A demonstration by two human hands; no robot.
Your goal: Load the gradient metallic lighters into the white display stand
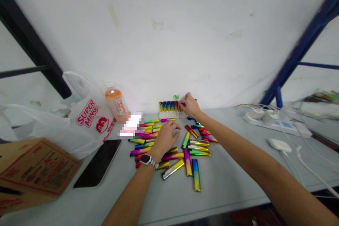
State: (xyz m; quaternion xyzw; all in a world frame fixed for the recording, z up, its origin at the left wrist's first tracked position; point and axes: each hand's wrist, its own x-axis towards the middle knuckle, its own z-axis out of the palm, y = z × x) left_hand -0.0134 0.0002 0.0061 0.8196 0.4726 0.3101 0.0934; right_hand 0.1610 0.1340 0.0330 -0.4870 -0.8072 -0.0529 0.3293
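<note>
Standing the bright foil-coloured lighters in a pale tray (168, 115) looks like the step in hand. Several standing lighters (168, 106) already fill a row across the tray, near the wall (169, 49). The right hand (189, 104) is at the right end of that row, its fingers bunched near a magenta patch — probably a lighter, though the view is too small to tell whether they are clamped on it. The left hand (166, 138) hovers palm-down in front of the tray, thumb and fingers apart, over the loose lighters (196, 175); whether it touches any cannot be told.

The next move seems to call for a small pinch and a straight, upright fit beside the neighbours, without tipping them. The loose lighters lie at mixed angles in front of the tray, so each likely needs turning first.

Left of the tray, on the counter (227, 187), stand a drink bottle (115, 102), a plastic bag (87, 113) and a cardboard box (39, 173), with a phone (97, 164) lying nearer. Well right of it are a power strip (299, 129) and loose cables (299, 152) — clear of the hands, so the lighters themselves are the main clutter.
</note>
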